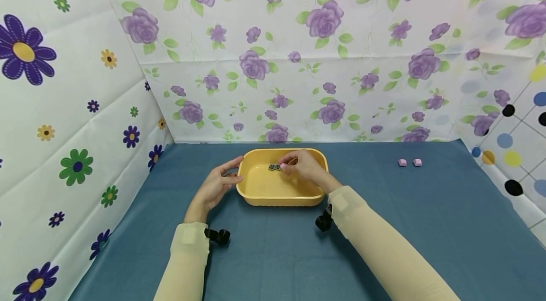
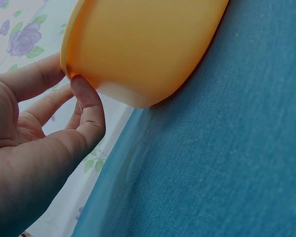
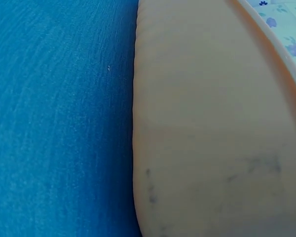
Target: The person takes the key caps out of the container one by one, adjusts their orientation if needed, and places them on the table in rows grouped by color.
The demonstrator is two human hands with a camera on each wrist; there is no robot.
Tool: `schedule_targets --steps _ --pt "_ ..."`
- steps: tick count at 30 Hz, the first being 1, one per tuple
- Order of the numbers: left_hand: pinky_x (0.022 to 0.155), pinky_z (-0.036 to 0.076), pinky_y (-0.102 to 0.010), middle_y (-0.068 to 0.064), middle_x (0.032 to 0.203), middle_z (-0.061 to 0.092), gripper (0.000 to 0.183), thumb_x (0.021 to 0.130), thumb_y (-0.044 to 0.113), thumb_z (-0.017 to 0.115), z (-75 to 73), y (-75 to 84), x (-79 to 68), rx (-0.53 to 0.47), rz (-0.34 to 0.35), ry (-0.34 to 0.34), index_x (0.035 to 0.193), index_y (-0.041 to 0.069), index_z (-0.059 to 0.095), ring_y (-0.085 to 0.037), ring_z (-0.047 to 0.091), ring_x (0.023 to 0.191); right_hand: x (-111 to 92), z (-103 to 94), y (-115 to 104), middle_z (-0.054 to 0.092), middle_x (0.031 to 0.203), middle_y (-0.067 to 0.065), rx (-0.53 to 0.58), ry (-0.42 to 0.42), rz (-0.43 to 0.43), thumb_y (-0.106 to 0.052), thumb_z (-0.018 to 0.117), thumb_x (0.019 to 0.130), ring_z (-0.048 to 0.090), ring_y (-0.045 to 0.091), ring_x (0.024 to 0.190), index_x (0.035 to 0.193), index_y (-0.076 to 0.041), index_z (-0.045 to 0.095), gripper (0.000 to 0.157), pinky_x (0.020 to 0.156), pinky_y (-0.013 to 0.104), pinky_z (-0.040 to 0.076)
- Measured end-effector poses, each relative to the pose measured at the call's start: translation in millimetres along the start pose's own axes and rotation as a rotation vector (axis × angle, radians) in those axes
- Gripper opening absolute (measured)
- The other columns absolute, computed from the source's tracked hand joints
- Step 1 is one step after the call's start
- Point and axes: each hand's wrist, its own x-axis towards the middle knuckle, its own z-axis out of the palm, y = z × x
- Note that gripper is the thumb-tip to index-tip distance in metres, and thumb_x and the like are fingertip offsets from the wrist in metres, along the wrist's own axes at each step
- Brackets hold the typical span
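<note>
The yellow tub (image 1: 256, 188) sits on the blue cloth (image 1: 273, 253), a shallow rounded oblong with a glossy floor and a lipped rim; its outer wall (smudged with dark marks in the right wrist view) looks smooth; the left hand (image 1: 213, 186) pinches the rim at its left end between thumb and fingers; inside, the right hand (image 1: 306, 168) seems to pinch a small pink block (image 1: 283, 166), though its fingers partly hide it; two dark grey pieces (image 1: 271, 167) lie just beside it; two more pink blocks (image 1: 402, 162) rest well apart, to the right.
</note>
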Motion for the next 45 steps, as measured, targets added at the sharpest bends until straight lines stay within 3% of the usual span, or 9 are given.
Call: schedule_targets --steps 10,13,18,24,30,36,41,45 --pt "0.100 0.045 -0.036 -0.019 0.154 0.041 0.067 0.100 -0.002 0.064 1.9 1.0 -2.3 0.000 0.001 -0.004 0.161 0.014 0.042 -0.034 0.053 0.124 -3 -6.5 -2 0.073 0.106 0.008 -0.042 0.025 -0.010 -0.007 0.072 0.099 0.065 0.022 0.091 0.121 -0.003 0.077 0.024 0.080 0.035 0.053" --pt "0.100 0.045 -0.036 -0.019 0.154 0.041 0.067 0.100 -0.002 0.064 1.8 0.8 -2.4 0.001 -0.002 -0.003 0.161 0.014 0.042 -0.030 0.054 0.120 -4 -10.9 -3 0.074 0.106 0.009 -0.038 0.027 -0.021 -0.006 0.072 0.099 0.064 0.024 0.088 0.121 -0.002 0.077 0.024 0.070 0.033 0.051" --pt "0.100 0.045 -0.036 -0.019 0.154 0.041 0.067 0.100 -0.002 0.064 1.4 0.3 -1.9 0.005 0.007 -0.007 0.161 0.014 0.042 -0.024 0.055 0.114 -7 -20.5 -7 0.070 0.106 0.012 -0.004 0.022 -0.019 -0.007 0.070 0.100 0.061 0.042 0.085 0.125 -0.001 0.075 0.026 0.059 0.034 0.045" --pt "0.099 0.045 -0.036 -0.019 0.154 0.041 0.067 0.100 -0.001 0.064 0.6 0.4 -1.2 0.004 0.013 -0.009 0.161 0.014 0.042 -0.025 0.055 0.115 -9 -32.9 -9 0.069 0.109 0.013 -0.030 0.022 -0.068 -0.010 0.069 0.101 0.062 0.048 0.094 0.127 0.000 0.074 0.028 0.069 0.038 0.049" --pt "0.100 0.044 -0.036 -0.018 0.154 0.041 0.067 0.100 -0.001 0.064 0.6 2.1 -2.2 0.001 0.012 -0.011 0.162 0.014 0.041 -0.029 0.053 0.120 -10 -44.1 -7 0.068 0.107 0.012 -0.020 0.035 -0.067 -0.008 0.069 0.101 0.064 0.041 0.091 0.127 0.001 0.074 0.028 0.079 0.048 0.055" --pt "0.101 0.044 -0.037 -0.019 0.154 0.041 0.067 0.101 -0.002 0.063 1.0 2.8 -3.3 -0.003 0.020 -0.016 0.162 0.013 0.041 -0.036 0.050 0.126 -13 -53.0 -6 0.065 0.104 0.015 0.033 0.059 -0.028 0.001 0.071 0.096 0.055 0.027 0.082 0.123 0.002 0.075 0.027 0.085 0.052 0.052" --pt "0.099 0.045 -0.035 -0.018 0.153 0.041 0.067 0.100 -0.001 0.064 1.5 2.8 -3.0 0.004 0.021 -0.014 0.162 0.014 0.041 -0.027 0.054 0.117 -17 -62.7 -5 0.066 0.112 0.016 0.038 0.071 -0.025 -0.001 0.069 0.099 0.060 0.027 0.090 0.122 0.003 0.076 0.024 0.094 0.059 0.052" --pt "0.097 0.045 -0.035 -0.018 0.153 0.041 0.067 0.100 -0.001 0.064 0.6 1.0 -1.7 0.004 0.018 -0.008 0.161 0.014 0.042 -0.021 0.055 0.110 -20 -69.6 -2 0.067 0.116 0.015 0.023 0.087 -0.030 -0.003 0.070 0.099 0.061 0.027 0.093 0.123 0.003 0.075 0.026 0.093 0.059 0.051"
